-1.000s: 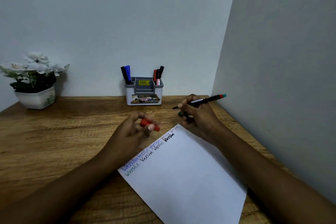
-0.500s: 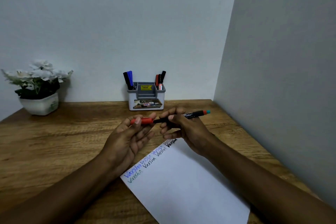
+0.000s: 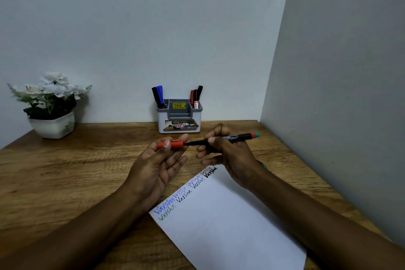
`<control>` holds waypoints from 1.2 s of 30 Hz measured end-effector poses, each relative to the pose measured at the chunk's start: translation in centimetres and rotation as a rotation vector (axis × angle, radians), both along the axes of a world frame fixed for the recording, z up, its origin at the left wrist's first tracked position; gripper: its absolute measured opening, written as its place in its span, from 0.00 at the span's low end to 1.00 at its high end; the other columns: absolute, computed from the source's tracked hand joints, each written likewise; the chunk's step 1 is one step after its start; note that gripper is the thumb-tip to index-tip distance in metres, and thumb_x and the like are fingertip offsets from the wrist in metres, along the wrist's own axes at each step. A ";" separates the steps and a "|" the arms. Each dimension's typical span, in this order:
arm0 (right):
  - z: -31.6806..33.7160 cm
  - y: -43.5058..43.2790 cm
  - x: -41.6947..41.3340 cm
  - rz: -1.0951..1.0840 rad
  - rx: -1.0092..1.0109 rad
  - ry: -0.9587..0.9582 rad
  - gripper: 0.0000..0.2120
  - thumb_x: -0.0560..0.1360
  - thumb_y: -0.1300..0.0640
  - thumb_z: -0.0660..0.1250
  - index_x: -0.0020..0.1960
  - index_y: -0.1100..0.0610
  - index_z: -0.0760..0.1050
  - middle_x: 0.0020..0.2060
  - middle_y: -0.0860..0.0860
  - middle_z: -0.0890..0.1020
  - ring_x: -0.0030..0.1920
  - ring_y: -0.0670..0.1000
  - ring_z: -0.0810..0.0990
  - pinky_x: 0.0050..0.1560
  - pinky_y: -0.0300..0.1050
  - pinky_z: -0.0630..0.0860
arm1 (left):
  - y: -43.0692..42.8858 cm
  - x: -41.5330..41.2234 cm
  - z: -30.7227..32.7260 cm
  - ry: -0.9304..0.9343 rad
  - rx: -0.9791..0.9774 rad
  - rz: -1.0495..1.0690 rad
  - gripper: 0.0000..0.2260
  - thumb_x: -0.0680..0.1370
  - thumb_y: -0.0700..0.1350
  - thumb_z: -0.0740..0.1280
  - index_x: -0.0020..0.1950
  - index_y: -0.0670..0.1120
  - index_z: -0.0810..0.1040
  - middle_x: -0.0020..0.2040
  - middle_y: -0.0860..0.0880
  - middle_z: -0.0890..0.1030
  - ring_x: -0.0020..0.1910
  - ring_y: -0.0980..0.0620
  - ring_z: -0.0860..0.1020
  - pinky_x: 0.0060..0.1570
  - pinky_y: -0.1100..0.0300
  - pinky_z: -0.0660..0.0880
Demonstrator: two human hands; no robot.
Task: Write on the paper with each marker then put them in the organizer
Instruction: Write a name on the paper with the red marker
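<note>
Your right hand (image 3: 230,153) grips the slim black marker with the red-and-teal end (image 3: 232,139), held above the table with its long axis running 9 to 3 o'clock. Your left hand (image 3: 157,166) pinches the red plastic cap (image 3: 174,144) at its 9 o'clock tip, in line. The grey plastic organizer (image 3: 179,120) waits at 12 o'clock.

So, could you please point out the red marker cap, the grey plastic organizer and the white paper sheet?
red marker cap (image 3: 176,144), head view, on its exposed middle.
grey plastic organizer (image 3: 178,113), head view, on its grey front pocket wall.
white paper sheet (image 3: 230,226), head view, on its blank middle.
</note>
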State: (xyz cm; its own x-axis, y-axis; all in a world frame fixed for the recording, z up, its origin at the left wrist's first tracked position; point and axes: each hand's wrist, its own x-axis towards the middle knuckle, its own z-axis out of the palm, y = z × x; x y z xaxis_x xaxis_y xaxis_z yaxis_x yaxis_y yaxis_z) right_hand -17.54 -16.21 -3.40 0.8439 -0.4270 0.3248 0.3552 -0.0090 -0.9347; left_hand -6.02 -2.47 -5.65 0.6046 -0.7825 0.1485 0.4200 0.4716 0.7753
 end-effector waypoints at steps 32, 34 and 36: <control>2.3 -3.8 -0.4 -0.194 -0.281 0.004 0.19 0.78 0.68 0.58 0.64 0.51 0.74 0.55 0.50 0.81 0.49 0.47 0.81 0.39 0.39 0.77 | 1.0 2.0 -1.5 -1.256 0.841 -0.044 0.35 0.70 0.68 0.61 0.72 0.67 0.49 0.74 0.56 0.61 0.71 0.56 0.63 0.62 0.62 0.63; 3.4 -5.4 0.6 -0.289 -0.270 -0.001 0.17 0.79 0.65 0.59 0.63 0.50 0.74 0.56 0.50 0.81 0.49 0.47 0.82 0.40 0.41 0.79 | 0.7 2.2 -1.8 -1.428 0.936 -0.034 0.37 0.71 0.69 0.58 0.75 0.62 0.46 0.76 0.56 0.58 0.73 0.54 0.60 0.67 0.58 0.61; 4.6 -7.0 2.2 -0.390 -0.217 -0.012 0.12 0.78 0.65 0.62 0.59 0.56 0.77 0.50 0.53 0.82 0.45 0.49 0.83 0.40 0.42 0.81 | 0.6 2.2 -1.8 -1.497 0.972 -0.018 0.36 0.73 0.67 0.58 0.76 0.60 0.45 0.77 0.55 0.55 0.74 0.53 0.58 0.70 0.56 0.59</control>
State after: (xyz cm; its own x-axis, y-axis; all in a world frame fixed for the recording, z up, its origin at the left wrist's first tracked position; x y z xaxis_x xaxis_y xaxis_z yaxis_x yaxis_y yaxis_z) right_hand -15.29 -23.17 1.16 0.6290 -0.6332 0.4509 0.2973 -0.3400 -0.8922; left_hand -3.85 -1.90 -7.45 0.3921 -0.9192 0.0359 -0.8352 -0.3394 0.4327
